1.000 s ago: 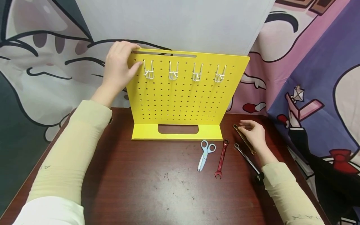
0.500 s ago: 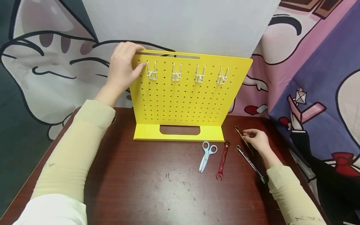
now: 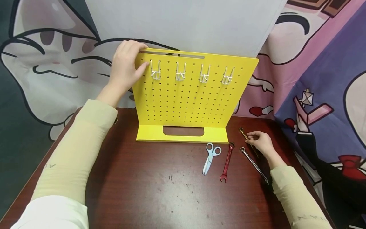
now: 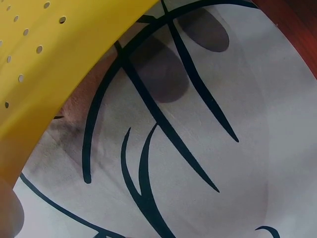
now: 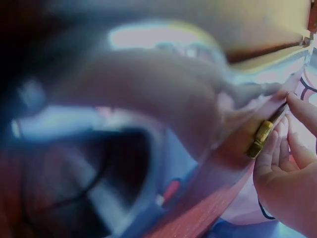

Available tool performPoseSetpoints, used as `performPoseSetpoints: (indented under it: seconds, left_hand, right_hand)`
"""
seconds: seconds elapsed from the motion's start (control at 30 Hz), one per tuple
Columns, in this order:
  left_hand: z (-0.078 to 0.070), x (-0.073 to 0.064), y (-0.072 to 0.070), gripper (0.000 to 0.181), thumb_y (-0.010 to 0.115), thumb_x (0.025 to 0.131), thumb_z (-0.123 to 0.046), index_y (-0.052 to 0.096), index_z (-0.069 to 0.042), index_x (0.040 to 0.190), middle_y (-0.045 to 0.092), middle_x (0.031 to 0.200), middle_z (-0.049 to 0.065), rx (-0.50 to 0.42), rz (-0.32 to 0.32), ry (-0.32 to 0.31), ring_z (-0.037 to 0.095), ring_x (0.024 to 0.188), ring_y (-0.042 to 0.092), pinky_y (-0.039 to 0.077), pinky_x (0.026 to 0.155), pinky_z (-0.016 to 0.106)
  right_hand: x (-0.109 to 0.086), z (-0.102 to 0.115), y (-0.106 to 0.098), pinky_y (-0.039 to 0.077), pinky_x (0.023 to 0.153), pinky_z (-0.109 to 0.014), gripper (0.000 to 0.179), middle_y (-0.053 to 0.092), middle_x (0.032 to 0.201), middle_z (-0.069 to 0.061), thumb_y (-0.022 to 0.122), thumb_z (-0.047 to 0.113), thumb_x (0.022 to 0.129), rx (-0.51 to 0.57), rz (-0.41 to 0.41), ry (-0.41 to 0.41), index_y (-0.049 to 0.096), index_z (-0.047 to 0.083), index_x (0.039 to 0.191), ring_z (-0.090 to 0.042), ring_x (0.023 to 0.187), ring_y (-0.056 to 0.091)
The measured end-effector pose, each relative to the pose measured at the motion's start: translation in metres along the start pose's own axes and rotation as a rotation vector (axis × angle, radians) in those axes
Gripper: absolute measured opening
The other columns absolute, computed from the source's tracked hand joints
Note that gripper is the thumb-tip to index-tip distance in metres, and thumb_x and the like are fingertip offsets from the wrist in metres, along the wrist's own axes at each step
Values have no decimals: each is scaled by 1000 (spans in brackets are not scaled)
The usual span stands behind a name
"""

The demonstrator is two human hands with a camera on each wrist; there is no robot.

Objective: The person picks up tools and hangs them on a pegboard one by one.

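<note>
Head view: the left hand (image 3: 123,66) grips the top left corner of a yellow pegboard (image 3: 183,98) on the table (image 3: 148,178). Right of it, the right hand (image 3: 261,143) pinches a gold wrench (image 3: 244,134) (a silver wrench (image 3: 254,164), red wrench (image 3: 227,162) and scissors (image 3: 210,157) lie to its left).

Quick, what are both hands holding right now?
Left hand: gripping the yellow pegboard near its top corner.
Right hand: pinching the gold wrench.

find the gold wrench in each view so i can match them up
Head: the gold wrench is right of centre, at the fingers of the right hand.
Left wrist: not in it.
Right wrist: right of centre, at that hand's fingers.
Landmark: the right hand, in the head and right wrist views.
</note>
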State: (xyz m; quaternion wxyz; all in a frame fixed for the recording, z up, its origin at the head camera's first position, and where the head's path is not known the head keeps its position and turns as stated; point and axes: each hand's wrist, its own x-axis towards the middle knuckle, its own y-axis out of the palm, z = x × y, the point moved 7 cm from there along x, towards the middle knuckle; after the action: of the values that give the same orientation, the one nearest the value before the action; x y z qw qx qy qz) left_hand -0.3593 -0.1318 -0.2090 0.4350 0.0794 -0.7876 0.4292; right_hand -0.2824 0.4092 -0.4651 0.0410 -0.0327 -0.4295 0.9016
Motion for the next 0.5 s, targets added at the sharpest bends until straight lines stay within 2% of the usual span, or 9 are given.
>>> performPoseSetpoints:
  seconds: [0.13,0.37,0.5]
  left_hand:
    - [0,0,0,36,73,98,-8,64,0,132,67,130,19,-1,-3,1,37,126,56,42,118,45]
    - [0,0,0,36,73,98,-8,64,0,132,68,130,19,-3,-8,2,37,126,56,42,118,45]
    - [1,0,1,36,73,98,-8,64,0,132,68,130,18,-2,-7,-3,37,127,56,41,119,44]
  right_hand:
    - [1,2,-1,50,60,-13,33,77,92,-15,83,11,90,-55,-16,6,74,-9,115,3,71,57]
    - [1,4,-3,46,62,-16,28,79,91,-19,83,13,90,-122,-55,-5,77,-8,108,-3,71,58]
    - [1,4,-2,47,60,-17,26,79,89,-18,82,10,90,-103,-58,17,78,-9,107,-5,69,58]
